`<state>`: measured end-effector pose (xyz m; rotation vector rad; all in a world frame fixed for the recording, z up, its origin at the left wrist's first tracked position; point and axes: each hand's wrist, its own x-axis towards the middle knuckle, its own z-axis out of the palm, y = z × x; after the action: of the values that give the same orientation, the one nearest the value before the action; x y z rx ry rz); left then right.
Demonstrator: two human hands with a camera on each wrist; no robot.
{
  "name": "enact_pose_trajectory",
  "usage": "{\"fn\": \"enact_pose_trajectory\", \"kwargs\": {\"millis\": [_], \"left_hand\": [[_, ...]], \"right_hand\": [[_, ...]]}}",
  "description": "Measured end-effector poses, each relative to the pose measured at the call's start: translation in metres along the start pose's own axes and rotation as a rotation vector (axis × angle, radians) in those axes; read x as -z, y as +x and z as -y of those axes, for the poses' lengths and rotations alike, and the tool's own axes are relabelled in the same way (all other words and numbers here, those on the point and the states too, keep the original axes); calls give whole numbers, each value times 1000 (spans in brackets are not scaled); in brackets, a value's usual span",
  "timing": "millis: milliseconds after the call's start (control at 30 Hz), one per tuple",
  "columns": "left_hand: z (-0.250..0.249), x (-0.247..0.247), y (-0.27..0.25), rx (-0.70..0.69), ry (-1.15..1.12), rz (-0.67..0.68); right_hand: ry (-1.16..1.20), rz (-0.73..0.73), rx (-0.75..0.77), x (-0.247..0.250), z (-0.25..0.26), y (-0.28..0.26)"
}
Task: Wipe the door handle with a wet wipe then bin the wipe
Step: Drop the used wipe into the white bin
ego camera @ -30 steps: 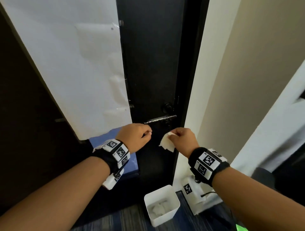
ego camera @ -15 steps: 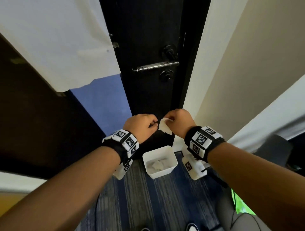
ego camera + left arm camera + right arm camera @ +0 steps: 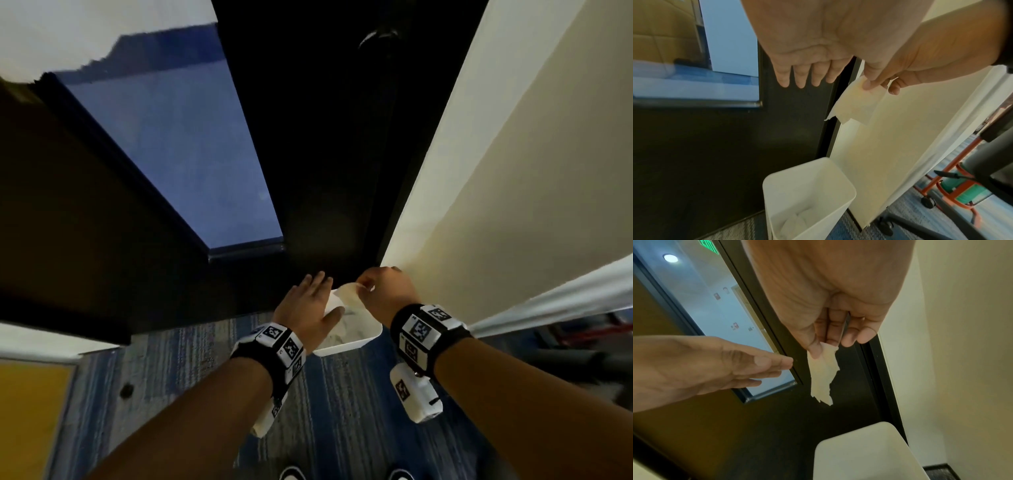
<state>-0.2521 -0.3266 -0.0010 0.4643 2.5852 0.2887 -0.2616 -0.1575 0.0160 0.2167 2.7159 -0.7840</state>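
Dangling the used wet wipe [image 3: 823,376] from pinched right hand [image 3: 385,291] fingertips above the white bin [image 3: 807,194], left hand [image 3: 310,305] flat at nine o'clock, a person should release it squarely over the opening.

Wipe [image 3: 857,102] above bin [image 3: 809,191]

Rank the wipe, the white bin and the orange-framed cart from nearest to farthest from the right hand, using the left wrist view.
1. wipe: pinched in the right hand's fingertips, hanging below them.
2. white bin: on the floor below, beside the dark door.
3. orange-framed cart: farthest, off to the right, behind the white panel.
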Motion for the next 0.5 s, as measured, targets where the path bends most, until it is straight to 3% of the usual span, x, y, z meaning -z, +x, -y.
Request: {"fn": "enact_pose_trajectory", "kwargs": {"millis": [233,500], "left_hand": [[27,-70,28,34,23,-7],[50,-99,32,72,7,47]], "right_hand": [[-74,95,-25,-70,-40,40],[-105,163,-26,-110,-56,55]]}}
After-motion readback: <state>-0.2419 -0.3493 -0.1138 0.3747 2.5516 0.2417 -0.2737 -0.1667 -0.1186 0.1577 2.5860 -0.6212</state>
